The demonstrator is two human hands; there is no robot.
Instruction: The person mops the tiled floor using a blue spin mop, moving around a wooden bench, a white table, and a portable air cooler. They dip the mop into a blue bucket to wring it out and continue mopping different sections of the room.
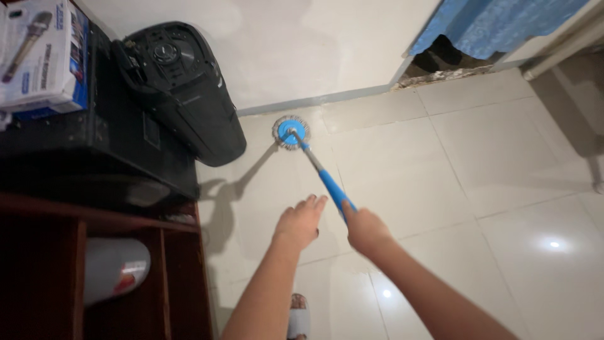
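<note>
My right hand (pixel 365 230) is closed around the blue handle of a spin mop (pixel 327 182). The handle runs up and left to the round mop head (pixel 290 132), which lies flat on the pale floor tiles close to the wall's base. My left hand (pixel 301 221) hovers beside the handle with fingers spread and holds nothing. It is just left of my right hand and does not touch the handle.
A black portable speaker (pixel 179 88) leans on the floor left of the mop head. A dark wooden shelf unit (pixel 94 226) holds a white appliance (pixel 113 267); a cardboard box (pixel 41 56) lies on top. Blue cloth (pixel 491 25) hangs at the upper right. A sandalled foot (pixel 298 318) shows below.
</note>
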